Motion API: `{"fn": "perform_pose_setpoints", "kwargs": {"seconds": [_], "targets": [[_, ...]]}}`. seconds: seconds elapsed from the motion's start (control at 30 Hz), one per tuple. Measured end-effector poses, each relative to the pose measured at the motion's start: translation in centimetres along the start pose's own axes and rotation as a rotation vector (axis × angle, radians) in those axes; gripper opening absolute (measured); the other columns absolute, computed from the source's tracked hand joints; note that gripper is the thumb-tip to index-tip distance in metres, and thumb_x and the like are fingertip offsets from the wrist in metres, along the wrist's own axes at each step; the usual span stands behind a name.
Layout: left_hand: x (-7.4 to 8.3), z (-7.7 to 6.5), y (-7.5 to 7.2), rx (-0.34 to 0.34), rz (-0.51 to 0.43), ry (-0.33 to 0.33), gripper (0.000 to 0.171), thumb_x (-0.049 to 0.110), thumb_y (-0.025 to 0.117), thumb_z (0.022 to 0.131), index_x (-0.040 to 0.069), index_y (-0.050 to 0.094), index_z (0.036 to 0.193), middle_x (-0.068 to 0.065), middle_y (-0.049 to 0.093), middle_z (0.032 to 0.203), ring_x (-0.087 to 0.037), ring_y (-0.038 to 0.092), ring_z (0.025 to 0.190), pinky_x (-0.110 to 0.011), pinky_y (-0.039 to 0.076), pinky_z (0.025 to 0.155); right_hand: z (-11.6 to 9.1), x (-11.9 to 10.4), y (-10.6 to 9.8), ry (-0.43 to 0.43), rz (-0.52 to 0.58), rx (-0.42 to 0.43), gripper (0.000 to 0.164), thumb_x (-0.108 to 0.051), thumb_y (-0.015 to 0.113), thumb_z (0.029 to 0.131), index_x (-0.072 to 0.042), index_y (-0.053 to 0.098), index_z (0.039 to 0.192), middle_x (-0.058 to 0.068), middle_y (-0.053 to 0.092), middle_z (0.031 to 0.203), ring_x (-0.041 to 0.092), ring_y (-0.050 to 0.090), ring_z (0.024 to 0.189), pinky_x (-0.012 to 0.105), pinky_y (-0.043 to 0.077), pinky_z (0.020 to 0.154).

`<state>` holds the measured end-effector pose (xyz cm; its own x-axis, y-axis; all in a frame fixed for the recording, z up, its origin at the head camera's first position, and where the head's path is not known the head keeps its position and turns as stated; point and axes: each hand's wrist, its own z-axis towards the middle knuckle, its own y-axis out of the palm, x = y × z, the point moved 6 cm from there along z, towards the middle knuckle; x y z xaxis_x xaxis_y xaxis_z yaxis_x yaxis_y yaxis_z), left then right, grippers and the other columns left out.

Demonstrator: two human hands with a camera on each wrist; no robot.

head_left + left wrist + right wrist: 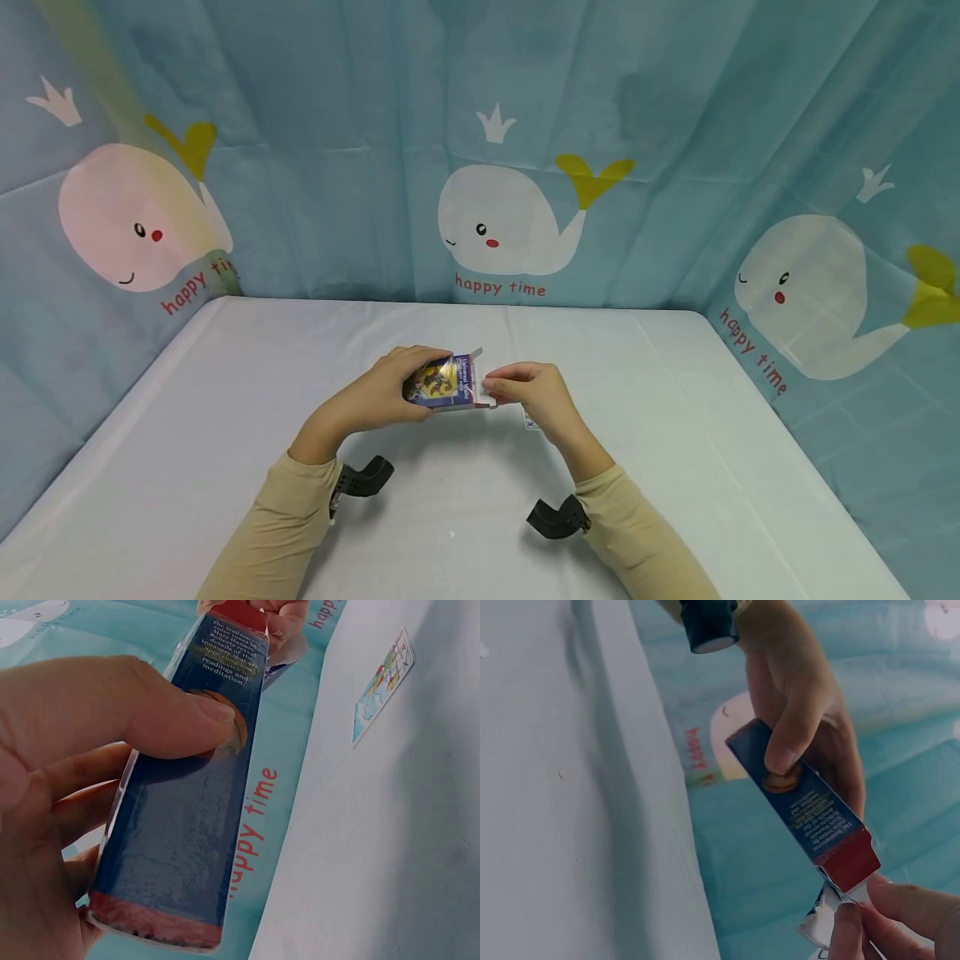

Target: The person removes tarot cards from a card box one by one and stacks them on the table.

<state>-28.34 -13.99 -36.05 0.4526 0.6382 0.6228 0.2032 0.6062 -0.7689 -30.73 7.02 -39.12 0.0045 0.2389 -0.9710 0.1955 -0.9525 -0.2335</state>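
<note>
My left hand [378,396] grips a small dark blue card box [444,383], its thumb on one narrow side and the fingers around the other. The box lies nearly sideways above the table, its open end toward the right, with "Universal Waite" printed on the front. In the left wrist view a red flap [238,616] stands at that end. My right hand [543,400] pinches a white flap [853,894] there between thumb and fingertips. Below the right hand, a printed card [385,686] rests on the table, partly hidden in the head view.
A white cloth covers the table [300,500]. Behind it and along both sides hangs a blue curtain [330,225] with whale prints. Each wrist carries a black camera mount, one on the left [365,477] and one on the right [558,517].
</note>
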Motion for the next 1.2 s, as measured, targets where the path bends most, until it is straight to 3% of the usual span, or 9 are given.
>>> {"fn": "perform_pose_setpoints", "kwargs": {"seconds": [0.2,0.73,1.2], "targets": [[0.1,0.0,-0.1,0.01,0.009,-0.004,0.077,0.014,0.078,0.077,0.016,0.047,0.148,-0.009,0.052,0.146,-0.03,0.046,0.126,-0.05,0.039,0.098,0.0,0.0,0.3,-0.012,-0.003,0.002,0.017,-0.017,0.076,0.086,-0.002,0.078,0.094,0.007,0.077,0.089,0.013,0.07,0.071,0.046,0.056,0.084],[0.3,0.1,0.1,0.008,-0.001,0.015,0.076,0.014,0.077,0.077,0.016,0.048,0.147,-0.009,0.053,0.145,-0.029,0.047,0.122,-0.046,0.04,0.095,-0.1,0.6,0.9,-0.019,-0.003,0.007,0.02,-0.021,0.077,0.086,-0.002,0.077,0.093,0.005,0.076,0.09,0.011,0.069,0.075,0.033,0.057,0.077],[0.5,0.1,0.3,0.011,0.005,0.034,0.076,0.013,0.077,0.077,0.015,0.048,0.147,-0.009,0.054,0.144,-0.029,0.048,0.123,-0.047,0.039,0.097,0.0,0.7,1.3,-0.022,0.04,0.025,0.019,-0.015,0.077,0.085,0.003,0.074,0.09,0.007,0.075,0.082,0.011,0.069,0.067,0.034,0.058,0.073]]}}
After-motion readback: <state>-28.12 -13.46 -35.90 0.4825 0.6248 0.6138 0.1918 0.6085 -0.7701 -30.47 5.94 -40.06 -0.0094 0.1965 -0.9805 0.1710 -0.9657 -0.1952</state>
